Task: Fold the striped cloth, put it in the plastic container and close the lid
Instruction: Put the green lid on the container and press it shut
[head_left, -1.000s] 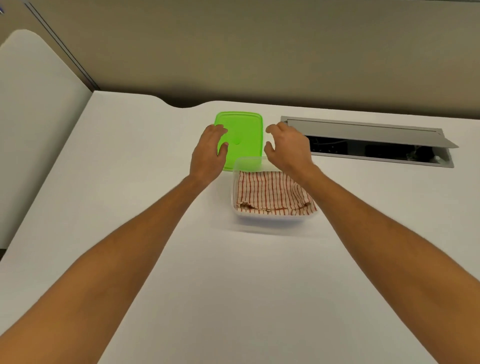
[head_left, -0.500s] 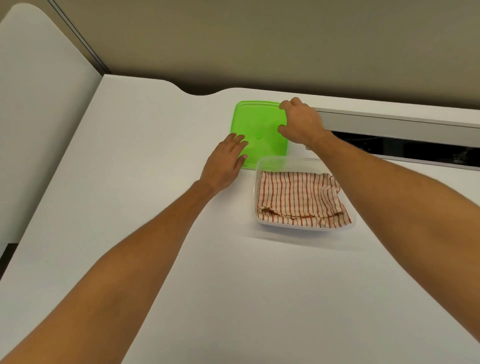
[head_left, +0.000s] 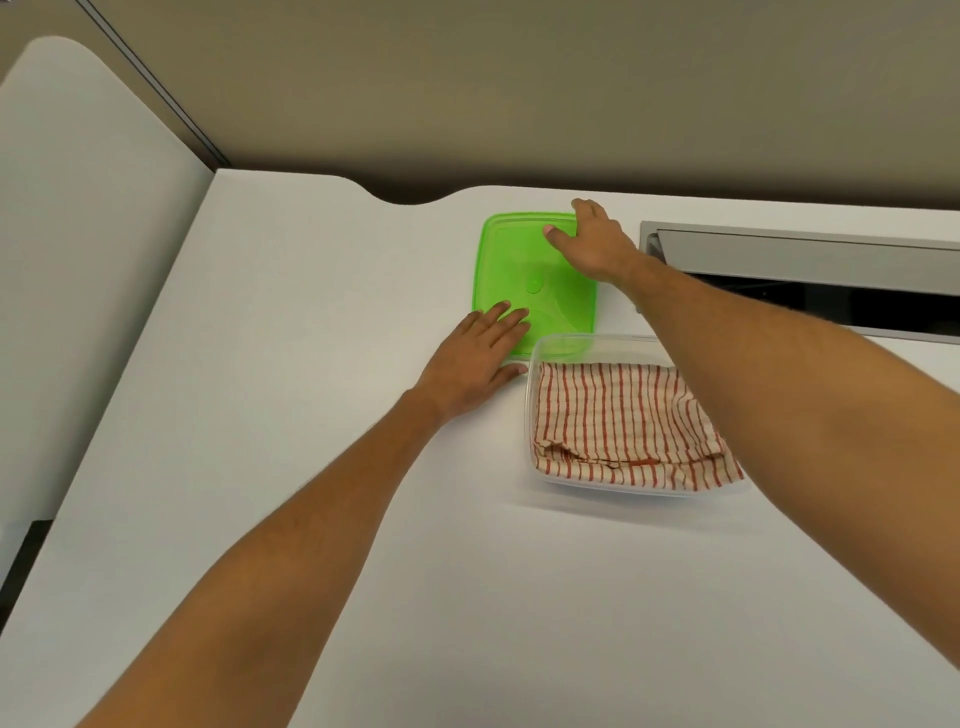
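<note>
The red-and-white striped cloth (head_left: 613, 415) lies folded inside the clear plastic container (head_left: 531, 415) on the white table. The green lid (head_left: 519, 260) lies flat on the table just behind the container, its near right corner under the container's far rim. My left hand (head_left: 467, 364) rests flat on the lid's near left corner, fingers spread, thumb beside the near edge. My right hand (head_left: 597, 249) grips the lid's far right corner, thumb on top and fingers curled over the edge. My right forearm crosses above the container's right side and hides part of it.
An open grey cable hatch (head_left: 805, 280) is set into the table (head_left: 311, 467) right of the lid. A white partition (head_left: 78, 208) stands along the table's left side. A beige wall runs behind the table's far edge.
My right hand moved from the container's far rim to the lid's far right corner and took hold of it. My left hand slid to the lid's near left corner. The view shifted left.
</note>
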